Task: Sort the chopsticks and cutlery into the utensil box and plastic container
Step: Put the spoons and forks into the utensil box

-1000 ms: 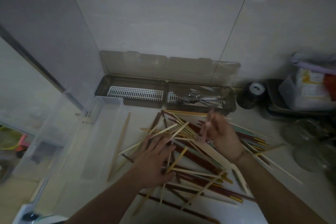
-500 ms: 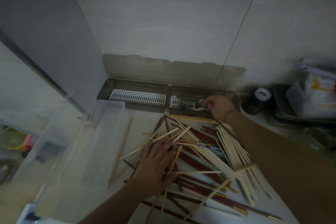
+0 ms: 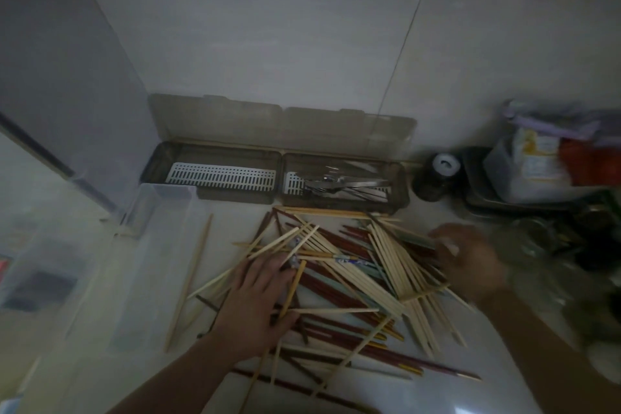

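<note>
The chopsticks (image 3: pixel 353 279) are scattered in a pile on the worktop (image 3: pixel 386 390), before the utensil box (image 3: pixel 279 175), where cutlery (image 3: pixel 339 183) is seen in the right compartment. The left hand (image 3: pixel 258 306) is laid flat on the pile, its grip released. The right hand (image 3: pixel 467 259) is blurred; its grip cannot be told. The plastic container (image 3: pixel 148 245) stands at left.

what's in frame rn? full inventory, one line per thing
chopsticks: many, pale wood and dark red, loose pile on the counter, front centre
utensil box: one, smoky brown, lid open, against the wall; left compartment shows only a white slotted insert
cutlery: several metal pieces, silver, right compartment of the utensil box
plastic container: one, clear, left of the pile
dark jar: one, white top, right of the box
packages: several, white and orange-red, far right, blurred
left hand: flat on the pile, fingers spread
right hand: over the pile's right edge, blurred; grip unclear
</note>
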The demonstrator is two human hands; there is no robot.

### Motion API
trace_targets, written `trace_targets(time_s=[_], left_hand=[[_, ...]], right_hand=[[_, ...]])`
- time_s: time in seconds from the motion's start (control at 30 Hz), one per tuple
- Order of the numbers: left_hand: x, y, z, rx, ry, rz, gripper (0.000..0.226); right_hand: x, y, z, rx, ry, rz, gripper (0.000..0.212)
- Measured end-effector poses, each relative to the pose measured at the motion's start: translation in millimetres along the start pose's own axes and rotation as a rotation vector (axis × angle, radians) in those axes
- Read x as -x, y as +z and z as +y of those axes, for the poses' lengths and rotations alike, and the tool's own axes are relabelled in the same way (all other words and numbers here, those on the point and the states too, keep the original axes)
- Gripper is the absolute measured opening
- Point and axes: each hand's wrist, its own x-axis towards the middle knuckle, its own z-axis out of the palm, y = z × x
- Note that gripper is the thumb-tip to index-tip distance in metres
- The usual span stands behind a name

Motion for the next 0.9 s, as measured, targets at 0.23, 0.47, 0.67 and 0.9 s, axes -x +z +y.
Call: trace_targets(time_s=[0.23, 0.47, 0.67, 0.9], left_hand=[[0.4, -0.2, 1.2, -0.013, -0.011, -0.004, 0.064], [2.4, 0.5, 0.3, -0.011, -0.039, -0.046, 0.068], [5.5, -0.3, 0.2, -0.021, -0.009, -0.020, 0.067], [11.5, -1.6, 1.3, -0.037, 0.016, 0.018, 0.062]], right_hand=[[104.6, 39.3, 15.6, 0.165, -0.071, -0.222, 0.056], [135.3, 51.5, 2.6, 0.254, 0.009, -0.174, 0.057], [150.8, 47.3, 12.6, 0.191, -0.085, -0.124, 0.046], [153.8, 40.8, 21.8, 0.125, -0.165, -0.117, 0.040]])
